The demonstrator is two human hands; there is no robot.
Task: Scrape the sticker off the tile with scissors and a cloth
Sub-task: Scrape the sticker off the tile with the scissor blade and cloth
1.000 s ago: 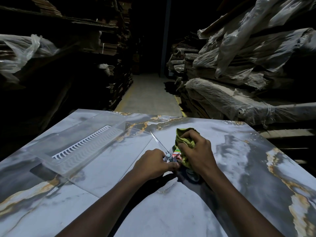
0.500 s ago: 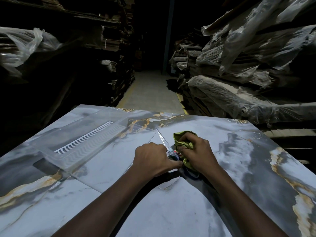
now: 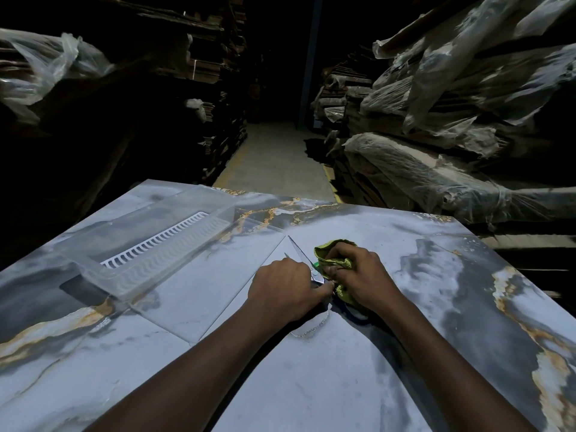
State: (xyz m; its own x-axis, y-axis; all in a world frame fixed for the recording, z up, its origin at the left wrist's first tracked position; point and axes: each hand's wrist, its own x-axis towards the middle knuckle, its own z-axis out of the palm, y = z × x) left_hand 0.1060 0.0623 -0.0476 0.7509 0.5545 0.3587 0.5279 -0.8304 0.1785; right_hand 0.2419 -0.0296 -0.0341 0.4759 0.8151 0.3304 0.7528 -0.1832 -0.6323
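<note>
Item, as I read it: sticker (image 3: 315,264), formerly a red-green patch, now a green sliver on the tile (image 3: 405,353) between left hand (image 3: 285,286), clamped on scissors (image 3: 304,257), and right hand (image 3: 358,277), bunching cloth (image 3: 335,260); scraping apparently progressing.

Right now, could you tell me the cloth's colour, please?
Yellow-green cloth, clearest in the head view.

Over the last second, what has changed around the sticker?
The left hand slid forward over the silver scissors, hiding most of the colourful sticker; only a green sliver shows. The right hand still grips the yellow-green cloth. The clear plastic tray stayed put.
</note>
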